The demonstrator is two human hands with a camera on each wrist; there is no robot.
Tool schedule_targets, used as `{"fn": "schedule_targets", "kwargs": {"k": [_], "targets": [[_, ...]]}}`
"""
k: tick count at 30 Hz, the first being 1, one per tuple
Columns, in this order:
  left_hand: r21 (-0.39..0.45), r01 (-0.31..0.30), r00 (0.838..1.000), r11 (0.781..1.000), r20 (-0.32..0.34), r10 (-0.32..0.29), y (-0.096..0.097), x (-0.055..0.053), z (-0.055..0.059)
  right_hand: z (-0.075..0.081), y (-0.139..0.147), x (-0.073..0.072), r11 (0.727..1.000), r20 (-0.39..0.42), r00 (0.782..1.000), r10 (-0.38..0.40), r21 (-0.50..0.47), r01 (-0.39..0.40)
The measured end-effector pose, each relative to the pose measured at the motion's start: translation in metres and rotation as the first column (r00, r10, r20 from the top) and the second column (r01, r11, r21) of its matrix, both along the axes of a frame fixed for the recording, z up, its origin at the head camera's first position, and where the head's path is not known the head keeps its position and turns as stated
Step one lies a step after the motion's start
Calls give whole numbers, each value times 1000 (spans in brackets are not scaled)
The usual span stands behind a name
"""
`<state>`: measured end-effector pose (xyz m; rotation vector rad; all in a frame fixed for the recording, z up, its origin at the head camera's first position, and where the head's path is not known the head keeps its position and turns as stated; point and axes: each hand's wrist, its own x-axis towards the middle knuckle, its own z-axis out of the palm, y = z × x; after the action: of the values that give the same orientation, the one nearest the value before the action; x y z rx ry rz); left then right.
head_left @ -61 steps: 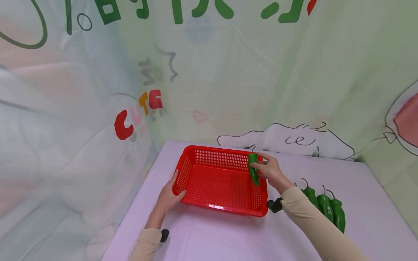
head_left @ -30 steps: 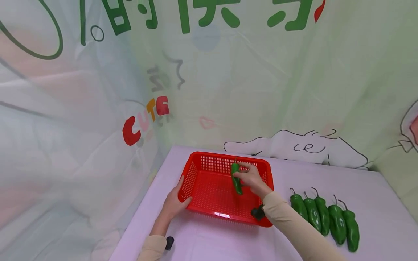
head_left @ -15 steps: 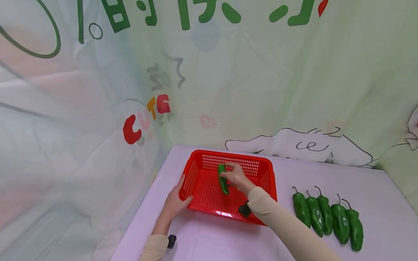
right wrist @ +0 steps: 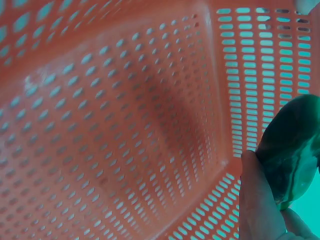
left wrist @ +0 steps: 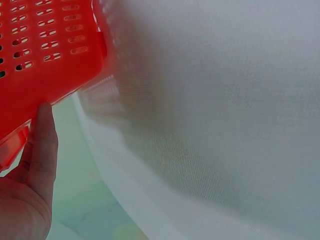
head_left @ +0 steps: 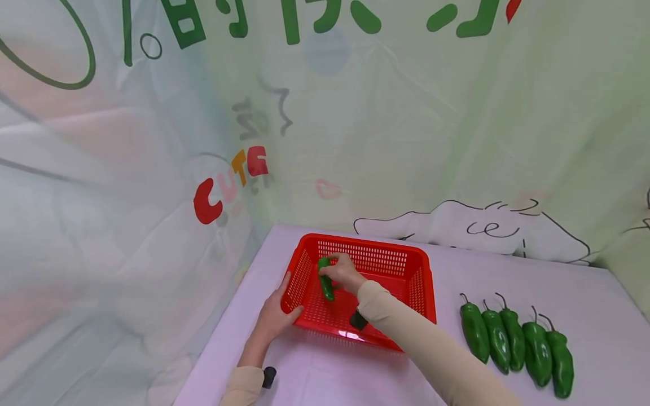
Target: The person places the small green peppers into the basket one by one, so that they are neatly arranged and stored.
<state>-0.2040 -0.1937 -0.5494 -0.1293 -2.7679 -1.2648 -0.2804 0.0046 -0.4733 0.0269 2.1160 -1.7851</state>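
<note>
A red plastic basket (head_left: 421, 293) with slotted walls stands on the table. My left hand (head_left: 274, 319) grips its near left corner, thumb over the rim and fingers along the outer wall. In the left wrist view, the fingers (left wrist: 44, 145) lie against the basket's red wall (left wrist: 60, 75). Inside the basket's left part, my right hand (head_left: 344, 274) pinches a green chili pepper (head_left: 327, 290) hanging nearly upright, stem end up. The right wrist view shows the glossy pepper (right wrist: 290, 150) between the fingers and thumb, close to the slotted wall.
Several more green peppers (head_left: 538, 352) lie side by side on the pale lilac table (head_left: 330, 378), right of the basket, stems pointing away. A printed cloth backdrop (head_left: 396, 129) closes off the back and left. Black camera mounts sit at both wrists.
My right hand has carried the pepper leftward from the basket's right side to its left part. The left hand keeps its grip on the corner. The head view has shifted slightly.
</note>
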Motion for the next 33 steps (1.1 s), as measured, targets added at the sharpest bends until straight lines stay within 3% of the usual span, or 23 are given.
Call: {"fn": "schedule_targets", "kwargs": {"k": [10,20,33], "targets": [[35,29,1000,999,-3,-29,0,3,1,-12,-17,-2,999,13,999,-36,26,35],[1,10,1000,1000,-22,-10,-5,3,1,-26,-34,-9,999,69,996,-52,-1,52],[-2,18,999,1000,-28,-18,-1,1,-1,-56,-42,-13,992,21,996,-92,93,90]]}}
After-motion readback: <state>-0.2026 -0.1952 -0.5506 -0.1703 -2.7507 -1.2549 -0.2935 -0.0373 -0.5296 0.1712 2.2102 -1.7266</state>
